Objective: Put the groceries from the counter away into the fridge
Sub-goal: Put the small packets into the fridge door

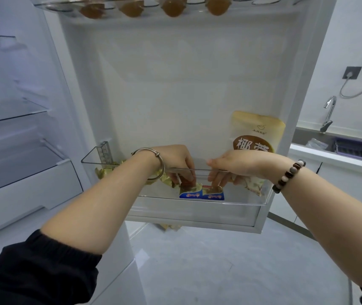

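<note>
- White fridge door (pixel 175 84) stands open, brown eggs (pixel 173 7) racked along its top.
- Clear door bin (pixel 197 208) already holds a cream pouch (pixel 257 133) at its right end and gold-wrapped items (pixel 105 170) on the left.
- Left hand (pixel 173 159) reaches into the bin, fingers pinching the left butter packet (pixel 190 190).
- Right hand (pixel 237 164) reaches in just beside it, fingers on the right butter packet (pixel 213 193); whether they grip it cannot be told.
- Both packets stand upright, touching, mid-bin.
- Judged well along; little of the worktop (pixel 329 155) shows, so what remains is unknown.
</note>
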Motion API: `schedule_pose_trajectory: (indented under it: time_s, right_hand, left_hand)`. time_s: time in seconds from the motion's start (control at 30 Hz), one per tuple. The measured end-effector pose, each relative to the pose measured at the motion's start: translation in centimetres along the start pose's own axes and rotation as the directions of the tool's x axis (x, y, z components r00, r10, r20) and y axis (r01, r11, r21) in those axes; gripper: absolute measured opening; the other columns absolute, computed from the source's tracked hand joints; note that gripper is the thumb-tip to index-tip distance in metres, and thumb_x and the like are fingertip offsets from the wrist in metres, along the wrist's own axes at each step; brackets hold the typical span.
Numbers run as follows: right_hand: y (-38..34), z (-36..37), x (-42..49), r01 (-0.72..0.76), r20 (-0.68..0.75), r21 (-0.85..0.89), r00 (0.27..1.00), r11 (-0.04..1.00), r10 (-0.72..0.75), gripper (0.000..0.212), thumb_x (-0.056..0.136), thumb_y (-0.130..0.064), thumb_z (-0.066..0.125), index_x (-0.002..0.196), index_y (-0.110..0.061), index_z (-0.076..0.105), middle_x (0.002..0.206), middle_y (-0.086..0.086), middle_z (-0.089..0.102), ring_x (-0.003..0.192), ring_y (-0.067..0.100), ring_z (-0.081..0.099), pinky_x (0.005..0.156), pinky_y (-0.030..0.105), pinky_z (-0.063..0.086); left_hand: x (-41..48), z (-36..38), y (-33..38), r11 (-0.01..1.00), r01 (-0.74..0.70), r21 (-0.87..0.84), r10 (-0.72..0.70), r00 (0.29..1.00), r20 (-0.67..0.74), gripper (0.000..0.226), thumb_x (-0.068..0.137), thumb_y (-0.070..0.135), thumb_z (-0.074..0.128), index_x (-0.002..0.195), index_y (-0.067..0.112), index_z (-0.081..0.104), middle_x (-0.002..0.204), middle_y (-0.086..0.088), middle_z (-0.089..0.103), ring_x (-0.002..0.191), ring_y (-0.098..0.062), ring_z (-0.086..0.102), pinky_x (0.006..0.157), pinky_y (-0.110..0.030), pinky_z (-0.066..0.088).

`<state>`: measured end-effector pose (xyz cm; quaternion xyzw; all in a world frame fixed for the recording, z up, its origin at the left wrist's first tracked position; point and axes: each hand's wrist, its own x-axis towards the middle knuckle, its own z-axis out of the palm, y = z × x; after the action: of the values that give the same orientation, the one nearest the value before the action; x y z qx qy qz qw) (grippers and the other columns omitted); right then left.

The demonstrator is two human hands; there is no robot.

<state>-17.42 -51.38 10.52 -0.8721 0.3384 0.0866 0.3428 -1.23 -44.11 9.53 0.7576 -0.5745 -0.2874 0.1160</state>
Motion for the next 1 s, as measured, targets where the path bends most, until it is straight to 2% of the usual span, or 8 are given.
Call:
schedule_pose_trajectory:
  time_s: [0.17, 0.33, 0.43, 0.6, 0.7, 0.83, 0.9, 1.0]
  right_hand:
    - [0.1, 0.2, -0.2, 0.019, -0.007, 0.014, 1.0, 1.0, -0.019, 0.058, 0.099, -0.05, 0.023, 0.114, -0.011, 0.064, 0.11, 0.002, 0.069, 0.101, 0.015, 0.065, 0.096, 0.036, 0.049]
    - [0.1, 0.6, -0.2, 0.054, -0.138, 0.024, 0.989, 0.998, -0.05, 0.048, 0.099, -0.044, 0.033, 0.106, -0.011, 0.066, 0.103, 0.002, 0.071, 0.095, 0.016, 0.066, 0.094, 0.035, 0.05]
    - [0.2, 0.9, -0.5, 0.099, -0.324, -0.112, 0.937, 0.989, -0.13, 0.032, 0.097, -0.034, 0.044, 0.097, -0.012, 0.067, 0.096, 0.005, 0.07, 0.088, 0.02, 0.066, 0.086, 0.036, 0.054]
    - [0.6, 2.0, -1.7, 0.301, -0.634, -0.216, 0.68, 0.929, -0.368, 0.02, 0.092, -0.023, 0.051, 0.099, -0.017, 0.068, 0.088, -0.009, 0.064, 0.082, 0.008, 0.058, 0.075, 0.025, 0.048]
    - [1.4, 2.7, -2.2, 0.334, -0.772, -0.314, 0.454, 0.888, -0.444, 0.019, 0.089, -0.018, 0.053, 0.1, -0.015, 0.068, 0.085, -0.008, 0.062, 0.071, 0.003, 0.054, 0.07, 0.024, 0.045]
    - [2.8, 3.0, -3.8, 0.296, -0.858, -0.442, 0.134, 0.846, -0.495, 0.024, 0.085, -0.017, 0.051, 0.1, -0.005, 0.067, 0.091, 0.006, 0.068, 0.078, 0.021, 0.063, 0.068, 0.035, 0.054]
    - [3.8, 3.0, -4.9, 0.252, -0.867, -0.474, 0.033, 0.844, -0.497, 0.027, 0.084, -0.016, 0.049, 0.101, -0.001, 0.065, 0.095, 0.01, 0.066, 0.084, 0.024, 0.062, 0.073, 0.033, 0.053]
    - [5.8, 2.9, -6.7, 0.145, -0.886, -0.462, -0.022, 0.875, -0.464, 0.032, 0.084, -0.016, 0.05, 0.108, 0.002, 0.062, 0.106, 0.015, 0.063, 0.098, 0.026, 0.058, 0.088, 0.025, 0.046]
  left_hand:
    - [-0.6, 0.1, 0.1, 1.0, 0.024, -0.014, -0.024, 1.0, -0.008, 0.014, 0.084, 0.017, 0.064, 0.085, 0.008, 0.076, 0.078, -0.005, 0.074, 0.074, -0.022, 0.07, 0.07, -0.032, 0.059]
    - [-1.5, 0.3, 0.5, 0.998, -0.057, -0.018, 0.054, 0.986, -0.155, 0.02, 0.089, 0.014, 0.058, 0.09, 0.001, 0.073, 0.076, -0.007, 0.071, 0.044, -0.003, 0.061, 0.046, -0.019, 0.05]
    - [-1.5, 0.3, 0.4, 0.987, -0.149, 0.053, 0.158, 0.944, -0.289, 0.017, 0.089, 0.019, 0.059, 0.086, 0.012, 0.074, 0.078, 0.001, 0.071, 0.058, 0.0, 0.065, 0.065, -0.027, 0.057]
    - [-2.0, 0.4, 0.7, 0.905, -0.176, 0.387, 0.385, 0.726, -0.57, 0.022, 0.09, 0.026, 0.053, 0.096, 0.017, 0.072, 0.091, 0.003, 0.071, 0.085, -0.015, 0.062, 0.077, -0.031, 0.049]
    - [-2.0, 1.1, 1.2, 0.845, -0.21, 0.492, 0.52, 0.538, -0.663, 0.028, 0.09, 0.03, 0.048, 0.101, 0.016, 0.071, 0.096, 0.002, 0.07, 0.088, -0.018, 0.063, 0.074, -0.031, 0.05]
    - [-1.8, 2.5, 2.9, 0.75, -0.307, 0.586, 0.66, 0.282, -0.697, 0.037, 0.084, 0.029, 0.047, 0.106, 0.009, 0.069, 0.104, -0.006, 0.068, 0.095, -0.024, 0.062, 0.07, -0.032, 0.053]
    - [-1.6, 3.2, 4.1, 0.709, -0.316, 0.63, 0.701, 0.224, -0.677, 0.037, 0.083, 0.026, 0.051, 0.111, 0.008, 0.065, 0.113, -0.01, 0.064, 0.104, -0.026, 0.058, 0.079, -0.033, 0.05]
    - [-1.0, 4.6, 6.2, 0.642, -0.35, 0.682, 0.763, 0.202, -0.614, 0.046, 0.083, 0.029, 0.053, 0.124, 0.009, 0.056, 0.131, -0.014, 0.053, 0.123, -0.028, 0.044, 0.102, -0.037, 0.037]
